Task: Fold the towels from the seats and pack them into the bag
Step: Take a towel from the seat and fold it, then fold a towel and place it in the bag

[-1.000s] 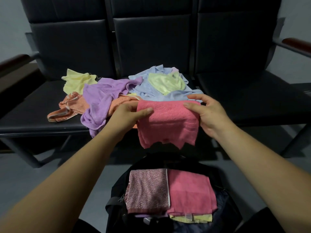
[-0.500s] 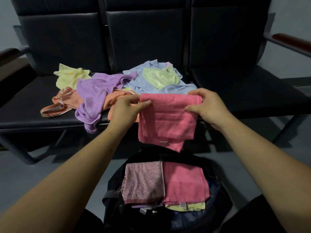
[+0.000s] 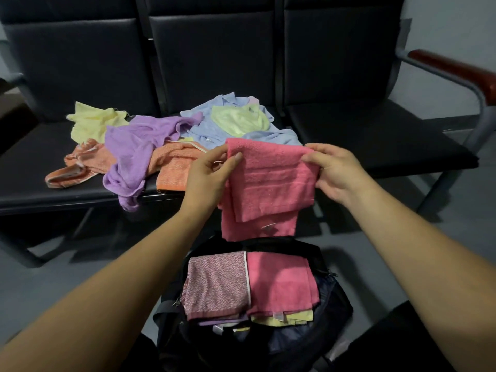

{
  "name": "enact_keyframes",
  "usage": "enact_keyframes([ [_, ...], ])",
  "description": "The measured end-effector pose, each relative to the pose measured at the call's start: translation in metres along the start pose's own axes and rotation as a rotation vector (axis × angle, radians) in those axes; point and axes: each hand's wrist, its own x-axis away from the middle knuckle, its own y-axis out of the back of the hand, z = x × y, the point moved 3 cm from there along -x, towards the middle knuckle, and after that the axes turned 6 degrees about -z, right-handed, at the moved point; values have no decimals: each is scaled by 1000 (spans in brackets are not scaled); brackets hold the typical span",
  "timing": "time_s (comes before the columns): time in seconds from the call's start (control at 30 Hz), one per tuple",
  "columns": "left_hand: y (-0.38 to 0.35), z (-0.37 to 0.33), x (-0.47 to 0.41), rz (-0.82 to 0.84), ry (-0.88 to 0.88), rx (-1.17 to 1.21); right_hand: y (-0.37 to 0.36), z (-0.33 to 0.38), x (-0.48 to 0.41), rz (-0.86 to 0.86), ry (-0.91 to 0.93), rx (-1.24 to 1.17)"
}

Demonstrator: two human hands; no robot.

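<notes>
Pink towel (image 3: 268,183) — tag (image 3: 269,226) unreadable — hangs over the bag (image 3: 335,302), left hand (image 3: 206,178) and right hand (image 3: 338,173) pinching its top corners.

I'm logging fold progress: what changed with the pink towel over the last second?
Pink towel now hangs longer, its lower edge nearer the bag; a shorter front layer shows. Left hand and right hand still pinch its top corners. Pile on the seats and packed towels unchanged.

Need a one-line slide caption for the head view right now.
Left hand and right hand pinch a partly folded pink towel over the open black bag; loose towels lie on the seats.
</notes>
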Motion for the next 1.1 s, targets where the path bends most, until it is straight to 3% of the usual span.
enact_keyframes([
  [0.07, -5, 3, 3, 11, 20, 10, 2, 0, 2, 6, -22, -158],
  [0.17, -12, 9, 6, 45, 60, 35, 6, 3, 6, 73, -54, -206],
  [0.33, -17, 18, 8, 62, 133, 79, 21, -3, 6, 147, 50, 269],
  [0.47, -24, 36, 11, 56, 208, 130, 34, -2, 10, 70, 151, 341],
  [0.63, -34, 77, 31, 74, 315, 93, 43, -51, 12, 81, -47, 120],
  [0.93, -31, 167, 82, 309, 674, -201, 80, -150, 6, -71, -362, 548],
  [1.1, -33, 206, 101, 310, 867, -191, 85, -198, 4, -87, -477, 752],
])
